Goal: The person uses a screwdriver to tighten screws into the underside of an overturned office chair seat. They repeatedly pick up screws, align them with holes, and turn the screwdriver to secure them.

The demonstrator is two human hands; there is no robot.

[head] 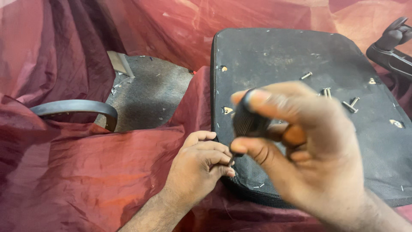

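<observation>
Black ribbed screwdriver handle (248,122) pinched in right hand (296,146), thumb above, fingers below, close to camera and blurred. Thin shaft running down from handle to front-left corner of black fabric-covered chair seat base (283,64). Left hand (197,165) curled at that same corner, fingertips (224,160) pressed together around lower end of shaft; tip hidden, contact with seat base unclear.

Loose silver bolts (349,105) lying on seat base toward its right side, a smaller one (306,76) just beyond. Small metal brackets (227,110) along left and right edges of seat base. Dark red sheet (86,172) spread under and around seat base. Grey curved armrest (75,107) well left of seat base, partly sunk in sheet. Grey carpet patch (148,92) between armrest and seat base. Black plastic chair part (392,45) at seat base's far right corner.
</observation>
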